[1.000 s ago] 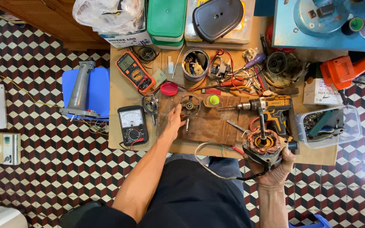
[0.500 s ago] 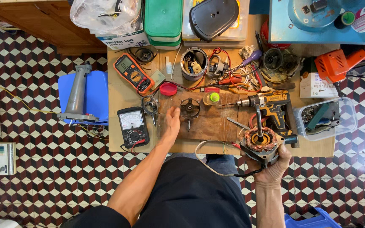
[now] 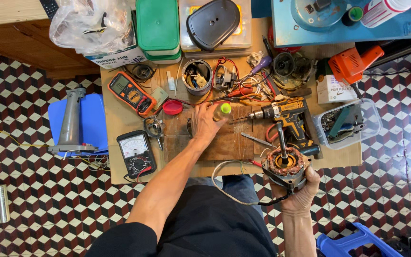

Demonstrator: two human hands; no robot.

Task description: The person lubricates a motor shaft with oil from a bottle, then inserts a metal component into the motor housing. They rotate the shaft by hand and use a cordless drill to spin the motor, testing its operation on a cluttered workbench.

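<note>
Motor (image 3: 286,166) beside yellow drill (image 3: 288,116), seemingly apart.

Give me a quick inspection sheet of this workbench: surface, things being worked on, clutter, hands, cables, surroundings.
Surface: low wooden table, crowded, with a brown work board in the middle.
Job's things: electric motor with copper windings and an upright shaft; small bottle with a yellow-green cap.
Clutter: orange multimeter, black analogue meter, cordless drill, tin of parts, red lid, green boxes, clear tub.
Hands: left hand grips the bottle; right hand holds the motor from below, at the table's near edge.
Cables: motor lead loops over the lap; red wires near the tin.
Surroundings: chequered tile floor, blue stool, grey metal stand.
</note>
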